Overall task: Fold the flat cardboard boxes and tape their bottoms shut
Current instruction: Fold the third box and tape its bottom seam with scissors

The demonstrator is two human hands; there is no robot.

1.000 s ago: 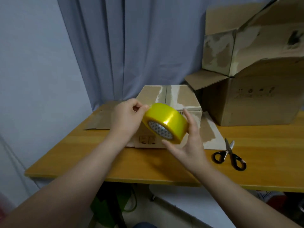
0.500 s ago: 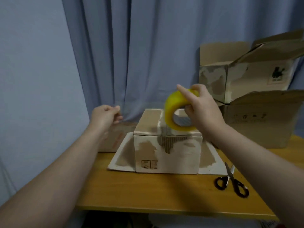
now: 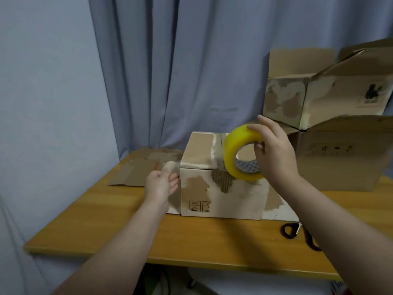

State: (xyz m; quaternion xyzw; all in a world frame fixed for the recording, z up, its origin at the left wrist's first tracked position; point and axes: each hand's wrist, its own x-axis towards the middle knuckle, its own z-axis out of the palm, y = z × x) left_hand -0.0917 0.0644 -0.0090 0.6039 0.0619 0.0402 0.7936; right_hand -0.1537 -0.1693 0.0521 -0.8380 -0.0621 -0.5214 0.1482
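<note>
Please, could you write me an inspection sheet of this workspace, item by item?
Surface: wooden table, partly bare.
Job's things: small box stands mid-table, upper flaps closed, lower flaps splayed on the table; yellow tape roll held over its top; flat cardboard lies behind, left.
Clutter: scissors at right; lower large box with upper large box on it, both open.
Hands: right hand grips the roll; left hand open beside the small box's left side, contact unclear.
Cables: nothing seen on the table.
Surroundings: curtain behind, wall at left.
</note>
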